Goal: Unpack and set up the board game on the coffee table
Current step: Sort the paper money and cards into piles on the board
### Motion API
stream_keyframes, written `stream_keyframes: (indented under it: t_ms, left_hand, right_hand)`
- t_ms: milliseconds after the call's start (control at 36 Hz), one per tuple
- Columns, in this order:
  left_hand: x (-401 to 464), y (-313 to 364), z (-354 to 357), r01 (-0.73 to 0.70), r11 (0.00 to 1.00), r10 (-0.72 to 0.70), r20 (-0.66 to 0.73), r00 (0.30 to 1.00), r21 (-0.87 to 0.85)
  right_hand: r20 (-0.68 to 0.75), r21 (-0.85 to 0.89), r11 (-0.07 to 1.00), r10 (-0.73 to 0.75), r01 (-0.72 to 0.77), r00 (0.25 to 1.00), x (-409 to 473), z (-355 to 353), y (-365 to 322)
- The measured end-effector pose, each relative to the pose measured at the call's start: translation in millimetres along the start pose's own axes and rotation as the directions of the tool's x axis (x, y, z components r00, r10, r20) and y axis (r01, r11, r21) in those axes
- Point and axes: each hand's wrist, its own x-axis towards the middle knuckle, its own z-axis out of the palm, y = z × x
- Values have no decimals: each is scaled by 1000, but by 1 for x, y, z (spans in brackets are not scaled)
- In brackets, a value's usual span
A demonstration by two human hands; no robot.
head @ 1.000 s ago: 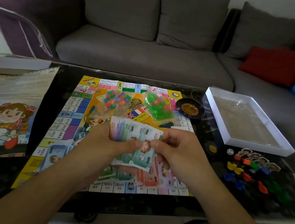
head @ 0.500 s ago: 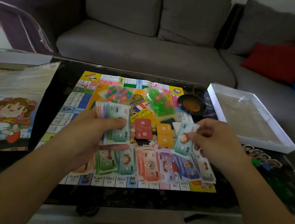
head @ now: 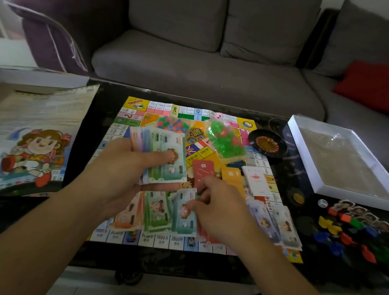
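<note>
Sorting of paper play money under way on the colourful square game board [head: 158, 116], spread on the dark glass coffee table [head: 103, 106]. Left hand [head: 126, 167] clasping a fanned stack of pastel banknotes [head: 162, 154] above the board's middle; right hand [head: 216, 205] pinching one pale teal note [head: 184, 211] at the near row of sorted piles [head: 157, 211]. Best laid squarely on the matching colour, edges aligned, neighbours undisturbed.

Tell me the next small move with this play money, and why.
Probably let go of the teal note and reach back to the wad. The right hand is laying that note on the teal pile in the row of sorted piles, while the left hand grips a thick wad of notes that is unsorted.
</note>
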Motion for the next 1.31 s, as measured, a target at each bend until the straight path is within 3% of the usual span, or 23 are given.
stream_keyframes:
  t_ms: [139,222,250,306,361,389,472,556,639,750,861,944,972,1028,1083,1111,1139,1222,1306]
  left_hand:
    - [-4,2,-1,-18,999,16,54,998,36]
    - [-6,1,-3,-26,998,22,79,997,53]
    - [-6,0,-3,-33,997,27,88,996,69]
    - [-5,-2,-2,-41,992,28,105,994,115]
    - [-6,-5,1,-47,985,27,120,992,168]
    - [-7,-7,2,-48,980,22,135,991,192]
    - [-10,-11,7,-27,976,-11,171,985,217]
    - [-7,-9,4,18,984,-40,120,992,179]
    - [-1,-4,-5,82,992,-83,9,997,91]
    - [2,-2,-12,81,997,-79,-71,994,18]
    - [-1,-4,-9,52,999,-52,-32,998,8]
    - [-2,-6,-5,18,1000,-18,-7,1000,18]
    - [-2,-8,-5,7,1000,-7,3,1000,28]
    - [-2,-11,-3,-19,997,16,33,999,74]
    - [-3,-14,0,-48,990,38,74,997,135]
    - [-5,-15,1,-60,986,45,100,994,156]
    - [-6,-16,3,-67,983,46,129,991,169]
    - [-9,-17,7,-59,984,26,194,981,167]
    - [-9,-15,8,-9,993,-14,189,982,119]
  right_hand:
    - [-30,-272,962,-31,22,999,2,8,-2]
    - [-119,-218,975,-67,39,991,0,-2,-7]
    - [-161,-121,991,-73,54,984,0,-7,-7]
    - [-164,269,960,-32,76,986,-1,-16,-8]
    - [-39,673,738,-23,43,999,-4,-22,-12]
    - [-10,746,665,-45,38,999,-7,-24,-14]
    - [-94,619,780,-46,95,994,-11,-24,-16]
    - [-175,565,823,59,51,983,-6,-26,-10]
    - [-150,471,882,115,-31,982,-2,-25,-4]
    - [-43,214,972,113,-101,993,-4,-8,-6]
    - [-56,-110,988,103,-109,993,-5,3,-11]
    - [-140,-213,974,54,-83,989,-8,-1,-15]
    - [-162,-167,985,25,-52,986,-9,-4,-16]
    - [-162,146,989,8,16,987,-10,-11,-18]
    - [-47,592,805,11,19,999,-13,-18,-22]
    - [-8,714,700,-12,14,1000,-15,-20,-24]
    - [-13,736,676,-33,32,999,-17,-21,-25]
    - [-140,594,797,-33,111,990,-16,-22,-24]
    - [-182,563,819,-11,114,983,-13,-25,-20]
